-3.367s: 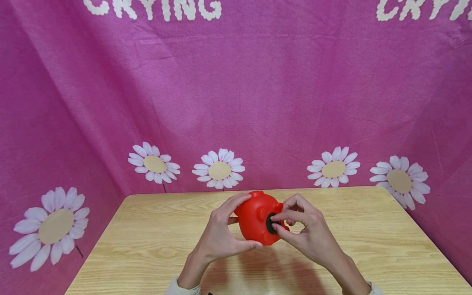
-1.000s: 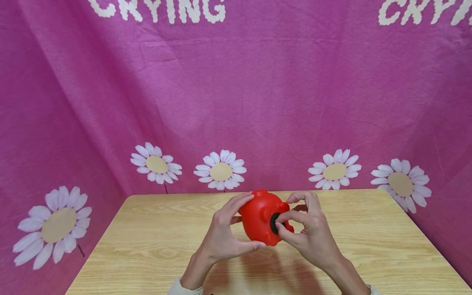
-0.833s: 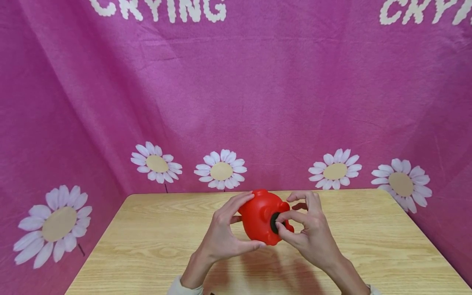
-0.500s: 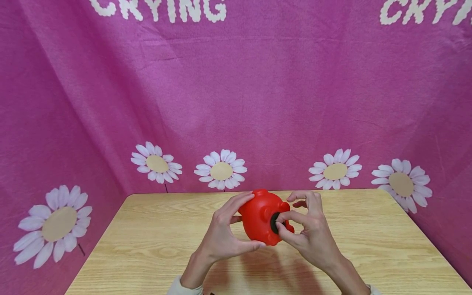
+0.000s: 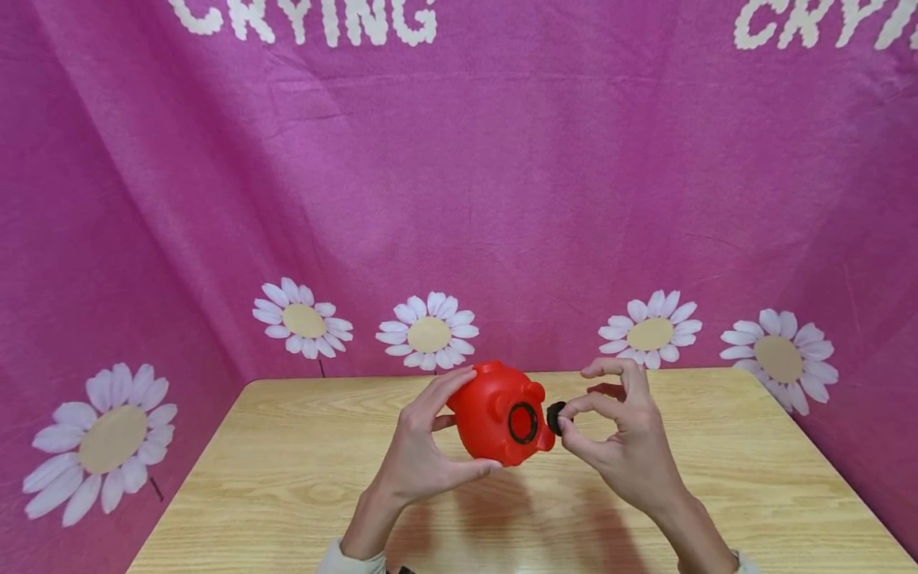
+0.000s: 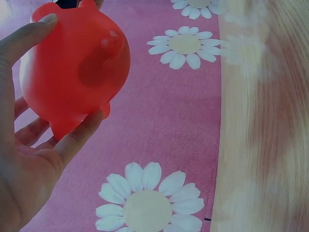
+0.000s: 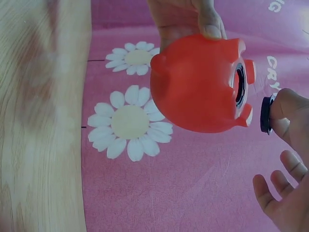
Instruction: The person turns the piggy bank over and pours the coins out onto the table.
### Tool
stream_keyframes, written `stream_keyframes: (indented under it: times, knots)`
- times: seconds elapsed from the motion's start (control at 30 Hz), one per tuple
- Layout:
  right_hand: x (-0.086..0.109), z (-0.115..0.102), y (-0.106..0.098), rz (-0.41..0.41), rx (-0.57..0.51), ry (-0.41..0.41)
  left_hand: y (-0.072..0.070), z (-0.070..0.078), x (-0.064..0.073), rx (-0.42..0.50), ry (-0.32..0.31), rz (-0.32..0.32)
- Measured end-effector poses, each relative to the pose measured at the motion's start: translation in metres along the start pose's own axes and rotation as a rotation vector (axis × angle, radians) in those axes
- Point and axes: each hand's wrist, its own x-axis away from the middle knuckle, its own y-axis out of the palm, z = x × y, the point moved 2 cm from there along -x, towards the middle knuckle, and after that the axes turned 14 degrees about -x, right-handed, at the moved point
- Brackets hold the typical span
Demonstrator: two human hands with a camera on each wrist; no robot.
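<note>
"One pig [image 5: 480, 418], where exactly?"
"Above the table [image 5: 287, 470], its black-rimmed hole [image 5: 523, 422] facing the right hand [image 5: 629, 442]."
"Fingers?"
"The left hand [image 5: 426, 454] grips the pig, thumb and fingers spread round it. The right hand pinches the plug [image 5: 554, 418], near the hole but apart."
"Room?"
"Table stretches to both sides; its far edge runs along pink cloth [image 5: 502, 199]."

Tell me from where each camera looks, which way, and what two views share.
Head: on the person's head, facing forward and down at the red pig figure, black plug and table; left hand, right hand and sleeve ends show.
Left wrist: worn there, facing the figure and pink cloth behind; the left hand shows.
Right wrist: worn there, facing figure and plug; parts of both hands show.
Shared: head and right wrist show the plug outside the figure.
</note>
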Motion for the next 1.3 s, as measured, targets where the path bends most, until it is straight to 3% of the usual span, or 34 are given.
stream_keyframes:
  times: [0.13,0.47,0.77,0.97,1.3]
  knots:
    - [0.000,0.001,0.000,0.023,0.006,-0.007,-0.002,0.000,0.000,-0.008,0.005,0.005]
    - [0.004,0.001,-0.009,0.013,0.051,0.071,-0.004,0.000,-0.001,0.004,-0.008,0.007]
    - [0.017,0.014,-0.028,0.005,0.143,0.107,-0.004,-0.001,0.000,0.009,0.000,0.019]
    - [0.026,0.021,-0.039,0.015,0.167,0.112,-0.007,-0.003,0.001,0.003,-0.007,0.023]
    - [0.045,0.042,-0.057,0.039,0.195,0.189,-0.008,-0.002,0.000,0.007,-0.017,0.033]
